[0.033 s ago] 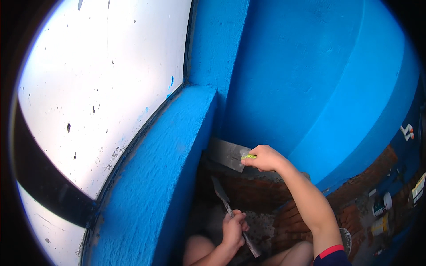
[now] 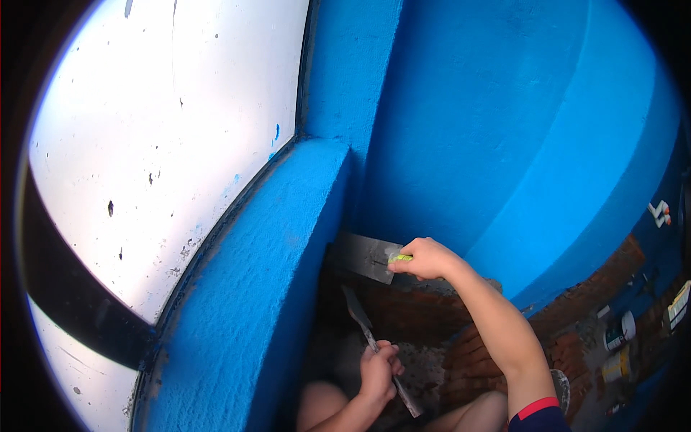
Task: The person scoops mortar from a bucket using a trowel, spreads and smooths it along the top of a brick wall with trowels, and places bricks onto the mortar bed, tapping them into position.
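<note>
My right hand (image 2: 428,258) grips the yellow-green handle of a wide steel trowel (image 2: 363,259), whose flat blade lies in the corner at the lower edge of the blue wall (image 2: 475,129), beside the blue ledge (image 2: 252,266). Below it, my left hand (image 2: 378,374) is closed round the handle of a long, narrow metal tool (image 2: 356,313) with a slim blade pointing up and left, under the wide trowel. Rough red brick with grey mortar (image 2: 468,353) shows beneath the painted wall; part of this recess is in shadow.
A white panel (image 2: 165,122) with dark frame (image 2: 86,288) fills the left side. At the lower right stand a white container (image 2: 628,325), a yellow bucket (image 2: 615,369) and a round mortar-stained container (image 2: 560,389) behind my right arm. My bare knees show at the bottom.
My right hand and the wide trowel have shifted very slightly down and left. My left hand looks the same.
</note>
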Motion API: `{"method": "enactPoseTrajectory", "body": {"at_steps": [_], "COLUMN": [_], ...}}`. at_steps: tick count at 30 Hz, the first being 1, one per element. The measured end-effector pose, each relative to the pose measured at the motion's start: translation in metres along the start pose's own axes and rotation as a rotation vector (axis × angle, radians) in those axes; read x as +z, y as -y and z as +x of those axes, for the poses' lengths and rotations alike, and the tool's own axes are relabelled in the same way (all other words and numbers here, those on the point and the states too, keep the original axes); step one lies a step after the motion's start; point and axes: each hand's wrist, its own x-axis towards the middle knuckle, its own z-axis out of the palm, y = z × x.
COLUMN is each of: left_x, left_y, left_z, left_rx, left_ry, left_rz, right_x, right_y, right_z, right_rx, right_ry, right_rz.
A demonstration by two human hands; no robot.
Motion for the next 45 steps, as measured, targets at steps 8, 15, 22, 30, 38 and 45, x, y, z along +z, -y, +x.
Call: {"method": "enactPoseTrajectory", "body": {"at_steps": [8,15,22,30,38,45], "left_x": [0.002,0.000,0.001,-0.002,-0.003,0.005], "left_y": [0.003,-0.001,0.001,0.004,0.003,0.002], "left_z": [-0.003,-0.001,-0.002,-0.002,-0.003,-0.007], "left_rx": [-0.017,0.001,-0.010,-0.014,-0.011,-0.006], "left_ry": [0.020,0.011,0.016,0.081,0.087,0.079], "left_rz": [0.003,-0.024,-0.024,-0.021,-0.024,-0.002], "right_x": [0.023,0.011,0.010,0.000,-0.009,0.001], "right_y": [-0.006,-0.026,-0.088,-0.137,-0.166,-0.179], "right_z": [0.030,0.002,-0.034,-0.095,-0.137,-0.149], "right_rx": [0.097,0.196,0.313,0.526,0.652,0.681], "right_ry": [0.033,0.055,0.061,-0.010,-0.092,-0.184], "right_rz": [0.139,0.116,0.091,0.051,-0.279,-0.574]}}
